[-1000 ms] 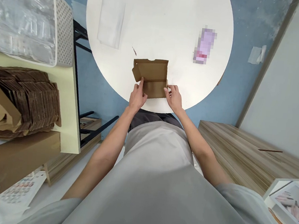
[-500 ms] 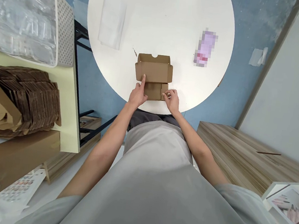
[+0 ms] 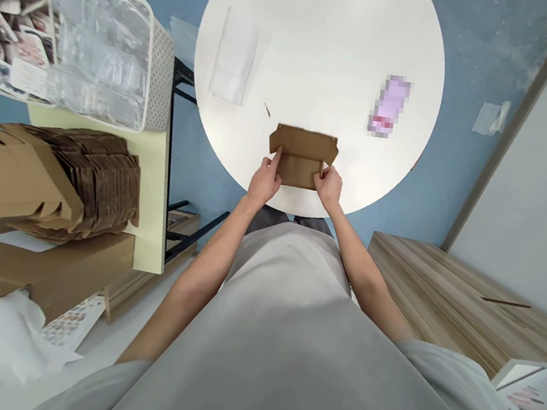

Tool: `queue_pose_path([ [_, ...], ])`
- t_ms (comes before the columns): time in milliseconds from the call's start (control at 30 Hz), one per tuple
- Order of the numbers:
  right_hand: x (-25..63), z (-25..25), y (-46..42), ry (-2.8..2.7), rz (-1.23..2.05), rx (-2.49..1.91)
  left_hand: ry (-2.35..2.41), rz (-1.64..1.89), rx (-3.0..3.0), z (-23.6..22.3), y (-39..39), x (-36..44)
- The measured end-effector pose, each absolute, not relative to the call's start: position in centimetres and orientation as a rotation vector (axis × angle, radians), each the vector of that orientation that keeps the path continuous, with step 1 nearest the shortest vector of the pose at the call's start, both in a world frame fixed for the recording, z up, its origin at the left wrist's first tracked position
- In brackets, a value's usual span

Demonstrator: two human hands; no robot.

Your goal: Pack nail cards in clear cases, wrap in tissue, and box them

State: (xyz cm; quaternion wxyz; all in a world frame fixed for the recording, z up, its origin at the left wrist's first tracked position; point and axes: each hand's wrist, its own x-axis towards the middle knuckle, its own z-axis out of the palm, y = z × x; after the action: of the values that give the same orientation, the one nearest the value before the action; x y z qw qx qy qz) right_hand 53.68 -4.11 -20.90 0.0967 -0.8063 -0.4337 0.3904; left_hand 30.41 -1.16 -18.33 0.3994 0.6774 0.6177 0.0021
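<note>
**White round tabletop point(image 3: 317, 85), cardboard box point(image 3: 299, 172) by the near edge**

Left hand point(image 3: 265, 181) half-curled at the box's left wall, index finger straight inside; whether gripping, impossible to tell. Right hand point(image 3: 329, 184) closed around the right wall. Likely dangers: a crease or tear in the thin lid flaps point(image 3: 331, 152) from uneven pressure; a slide over the near edge from too hard a pull. Most room beyond, between clear plastic sheets point(image 3: 235, 59) and blurred purple item point(image 3: 392, 103).

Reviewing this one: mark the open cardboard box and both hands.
cardboard box point(image 3: 300, 166): head view, inside of lower section
left hand point(image 3: 263, 181): head view, back of hand
right hand point(image 3: 331, 186): head view, back of hand
</note>
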Motion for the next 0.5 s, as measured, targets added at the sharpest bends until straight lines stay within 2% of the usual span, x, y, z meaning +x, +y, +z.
queue_pose_path([
  [233, 53.3, -19.3, -1.1, -1.197, 1.119, -2.352, 1.539, 0.201, 1.674, -16.7, 2.0, 29.4],
  [500, 50.2, -17.3, 0.6, -1.197, 1.173, -2.441, 1.429, 0.173, 1.562, -16.7, 7.3, 25.9],
])
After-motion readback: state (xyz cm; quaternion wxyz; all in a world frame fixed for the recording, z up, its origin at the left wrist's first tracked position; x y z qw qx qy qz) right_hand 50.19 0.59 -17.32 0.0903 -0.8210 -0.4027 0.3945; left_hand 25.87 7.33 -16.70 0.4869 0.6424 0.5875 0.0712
